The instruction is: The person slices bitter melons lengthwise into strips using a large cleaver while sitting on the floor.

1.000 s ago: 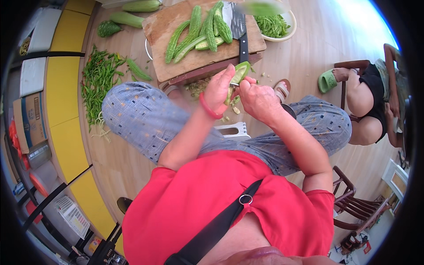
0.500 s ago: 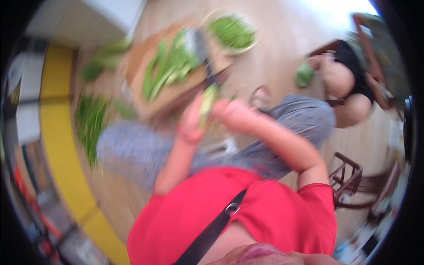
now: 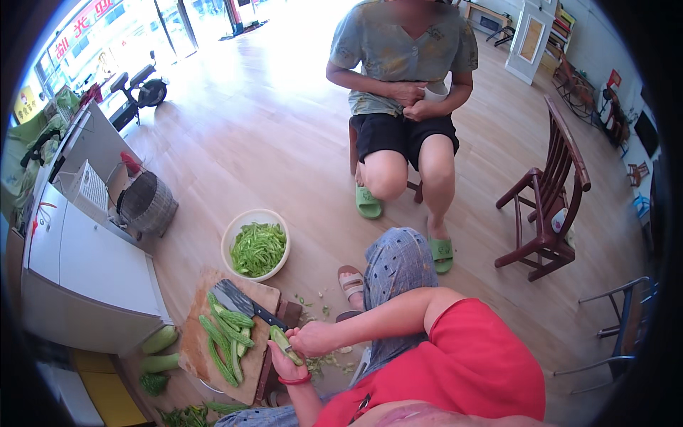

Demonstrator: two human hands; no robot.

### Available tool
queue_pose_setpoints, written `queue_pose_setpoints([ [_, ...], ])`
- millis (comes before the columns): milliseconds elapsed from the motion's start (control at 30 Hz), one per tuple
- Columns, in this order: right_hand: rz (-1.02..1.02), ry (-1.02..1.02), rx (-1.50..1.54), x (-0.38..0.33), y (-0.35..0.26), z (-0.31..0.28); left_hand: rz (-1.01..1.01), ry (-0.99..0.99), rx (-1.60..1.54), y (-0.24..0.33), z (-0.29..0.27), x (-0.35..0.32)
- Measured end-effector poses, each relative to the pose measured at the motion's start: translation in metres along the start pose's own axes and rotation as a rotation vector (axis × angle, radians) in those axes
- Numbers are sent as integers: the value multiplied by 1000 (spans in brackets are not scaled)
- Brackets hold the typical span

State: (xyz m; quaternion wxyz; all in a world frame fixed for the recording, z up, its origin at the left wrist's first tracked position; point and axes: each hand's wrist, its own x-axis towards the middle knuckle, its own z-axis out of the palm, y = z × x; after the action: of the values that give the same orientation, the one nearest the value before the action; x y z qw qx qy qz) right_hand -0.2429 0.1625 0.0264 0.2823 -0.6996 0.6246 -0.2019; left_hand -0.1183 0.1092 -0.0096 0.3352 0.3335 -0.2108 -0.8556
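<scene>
My left hand point(image 3: 287, 363), with a red band at the wrist, holds a halved bitter melon point(image 3: 280, 337), its hollowed cut side showing. My right hand point(image 3: 313, 339) is closed against the melon's near end; whatever its fingers grip is too small to make out. Just beyond lies a wooden cutting board point(image 3: 193, 350) with several bitter melon halves point(image 3: 229, 340) on it. A broad-bladed knife point(image 3: 235, 297) rests at the board's far side, its black handle pointing toward my hands. Past the board, a white bowl point(image 3: 225, 250) holds green sliced strips point(image 3: 257, 249).
Opposite me a person point(image 3: 402, 78) sits holding a white cup point(image 3: 435, 92). A wooden chair point(image 3: 544, 206) stands at right. White cabinets point(image 3: 92, 249) and a woven basket point(image 3: 147, 203) are at left. Green vegetables point(image 3: 158, 363) lie by the board; scraps point(image 3: 331, 363) litter the floor below my hands.
The view has swung up and to the right, bringing the seated person and the room into sight. Both hands stay together at the bitter melon half.
</scene>
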Motion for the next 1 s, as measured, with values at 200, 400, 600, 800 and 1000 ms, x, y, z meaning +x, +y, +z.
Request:
queue_pose_setpoints([
  [200, -11, -10, 18, -2, 0, 0, 42, 28, 149, 2, 10, -6],
  [400, -3, 0, -45, -3, 4, 2, -9, 40, 137, -1, 2, 1],
  [600, -13, 7, -27, -8, 2, -4, -61, 41, 94, -8, -11, 7],
  [800, -34, 26, -34, -9, 4, -2, -35, 79, 100, -5, 3, 0],
  [1000, -46, 45, -73, -9, -1, -2, -12, 63, 106, -1, 8, -5],
])
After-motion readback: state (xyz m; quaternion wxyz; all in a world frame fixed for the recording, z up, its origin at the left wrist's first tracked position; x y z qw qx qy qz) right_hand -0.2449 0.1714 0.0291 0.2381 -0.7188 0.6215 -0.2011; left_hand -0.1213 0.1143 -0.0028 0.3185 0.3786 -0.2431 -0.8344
